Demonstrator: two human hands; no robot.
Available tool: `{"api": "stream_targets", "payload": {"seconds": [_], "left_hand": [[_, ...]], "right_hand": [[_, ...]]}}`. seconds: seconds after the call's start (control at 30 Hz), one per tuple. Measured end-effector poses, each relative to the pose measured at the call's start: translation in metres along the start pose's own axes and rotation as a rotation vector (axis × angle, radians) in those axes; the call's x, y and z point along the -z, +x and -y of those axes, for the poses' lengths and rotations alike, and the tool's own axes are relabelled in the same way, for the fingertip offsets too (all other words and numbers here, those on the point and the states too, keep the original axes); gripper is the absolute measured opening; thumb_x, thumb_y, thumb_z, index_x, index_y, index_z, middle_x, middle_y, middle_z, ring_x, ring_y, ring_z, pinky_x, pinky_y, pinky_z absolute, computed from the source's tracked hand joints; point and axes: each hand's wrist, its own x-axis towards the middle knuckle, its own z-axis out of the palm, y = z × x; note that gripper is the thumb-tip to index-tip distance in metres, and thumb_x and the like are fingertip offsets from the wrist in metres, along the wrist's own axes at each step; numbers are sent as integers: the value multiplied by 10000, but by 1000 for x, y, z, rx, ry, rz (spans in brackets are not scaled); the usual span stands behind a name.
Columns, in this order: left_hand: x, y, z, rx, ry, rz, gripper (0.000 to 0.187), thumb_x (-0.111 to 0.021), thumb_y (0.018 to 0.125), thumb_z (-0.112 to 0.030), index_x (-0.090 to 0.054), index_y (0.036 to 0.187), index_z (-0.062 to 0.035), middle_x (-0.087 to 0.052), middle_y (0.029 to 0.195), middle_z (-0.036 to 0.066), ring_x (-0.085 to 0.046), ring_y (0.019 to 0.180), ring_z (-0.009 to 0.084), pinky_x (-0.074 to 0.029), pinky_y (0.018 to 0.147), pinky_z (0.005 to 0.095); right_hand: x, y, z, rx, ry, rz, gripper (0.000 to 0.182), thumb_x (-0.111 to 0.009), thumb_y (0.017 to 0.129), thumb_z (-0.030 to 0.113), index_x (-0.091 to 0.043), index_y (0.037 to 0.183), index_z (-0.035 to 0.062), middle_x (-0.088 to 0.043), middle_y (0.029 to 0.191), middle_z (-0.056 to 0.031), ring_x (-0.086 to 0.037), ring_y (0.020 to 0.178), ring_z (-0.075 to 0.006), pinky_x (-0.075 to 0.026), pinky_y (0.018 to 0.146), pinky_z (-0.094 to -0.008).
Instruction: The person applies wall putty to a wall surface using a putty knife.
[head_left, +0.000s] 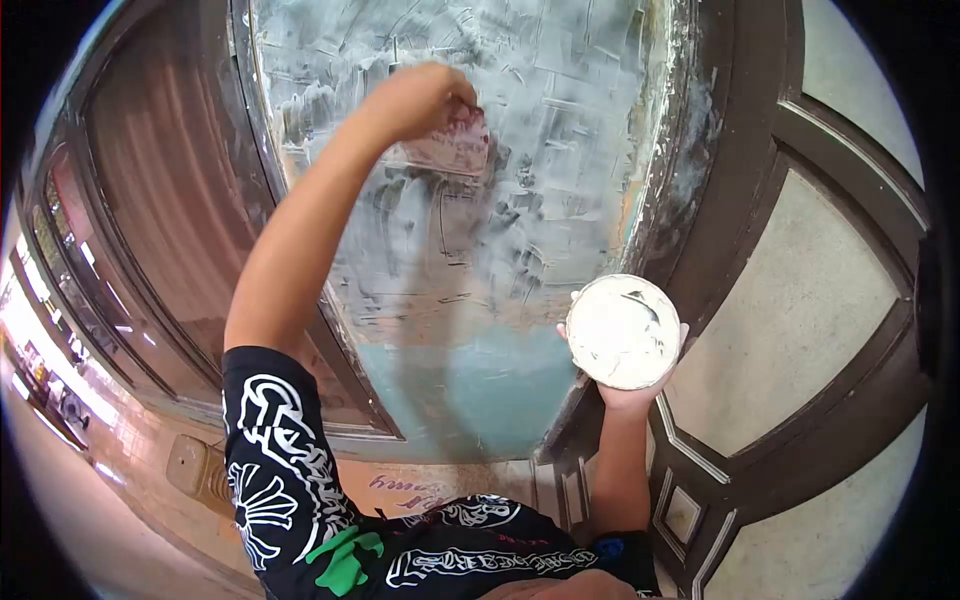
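Note:
A wall panel [480,390] stands in front of me, its upper part smeared with grey-white paste and its lower part blue-green. High on it, my left hand [425,100] is closed on a flat, reddish scraper [455,145] coated with pale paste. The scraper lies at or very near the wall; exact contact is hard to tell. On the right, my right hand [630,396] holds a round tub [622,332] from beneath, fingers around its sides. White paste with a few dark marks fills the tub's open top.
Dark wooden door frames with pale panels [800,310] rise at the right. A dark-framed window with a brownish curtain [170,130] is at the left. Below it, a tan plastic stool [195,468] stands on the tiled floor.

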Motion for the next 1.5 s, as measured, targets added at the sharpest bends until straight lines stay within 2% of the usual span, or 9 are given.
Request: {"api": "stream_targets", "payload": {"seconds": [0.13,0.3,0.43,0.5,0.63,0.87,1.03,1.33,1.5], "left_hand": [[24,18,14,-127,143,-345,282,-588,823,-70,-761,1021,-173,-725,995,84,-678,892,341,-545,766,441],[106,42,33,133,-327,-682,117,-646,883,-34,-719,949,29,-720,780,118,-666,716,162,-521,661,311],[113,11,-29,321,-448,-473,117,-662,938,-86,-730,979,0,-711,775,87,-648,732,136,-520,663,301],[79,-19,-41,120,-395,-331,173,-674,925,-151,-722,1052,-45,-726,924,42,-695,798,148,-547,721,305],[17,-80,-120,422,-896,-15,328,-723,908,-132,-653,1204,-10,-609,807,-15,-640,742,76,-515,638,231],[-81,-151,-164,755,-1203,-166,212,-652,932,-60,-635,1127,23,-587,822,-2,-613,715,70,-507,603,213],[-125,-197,-187,872,-1113,-276,174,-625,929,-41,-594,1095,3,-548,765,-8,-581,667,67,-499,564,217],[-96,-234,-210,987,-864,116,397,-658,918,-297,-500,1156,-22,-562,652,100,-543,545,228,-416,549,367],[-133,-291,-180,1178,-1127,-140,348,-514,1022,-372,-520,1167,-56,-622,705,48,-534,521,188,-405,528,312]], "right_hand": [[-1,-1,-4,-53,4,30,865,-445,883,739,-412,1492,126,-399,1530,-188,-335,1383,-532,-211,1051,-812],[20,-3,-8,-58,-2,96,875,-419,889,753,-396,1504,130,-359,1558,-180,-274,1417,-533,-183,1066,-805],[22,-6,-14,-72,62,40,889,-399,888,762,-382,1513,131,-352,1563,-179,-289,1409,-533,-185,1076,-795],[19,-5,-20,-94,47,-33,880,-378,894,760,-377,1515,136,-364,1554,-178,-323,1389,-533,-187,1062,-810],[23,0,-42,-136,168,11,845,-362,916,733,-341,1534,157,-330,1575,-174,-311,1403,-519,-167,1050,-823],[29,2,-73,-221,195,-145,837,-355,921,728,-333,1542,166,-292,1603,-145,-296,1432,-468,-118,1036,-840],[68,-3,-80,-121,160,-85,696,-340,1000,606,-454,1452,89,-471,1491,-131,-438,1362,-358,-322,1149,-518],[85,-11,-92,-206,239,-64,700,-375,986,618,-479,1435,92,-494,1468,-135,-450,1347,-357,-312,1142,-546],[99,-19,-100,-236,408,-203,708,-418,947,627,-507,1419,107,-514,1451,-127,-479,1322,-372,-375,1102,-561]]}}
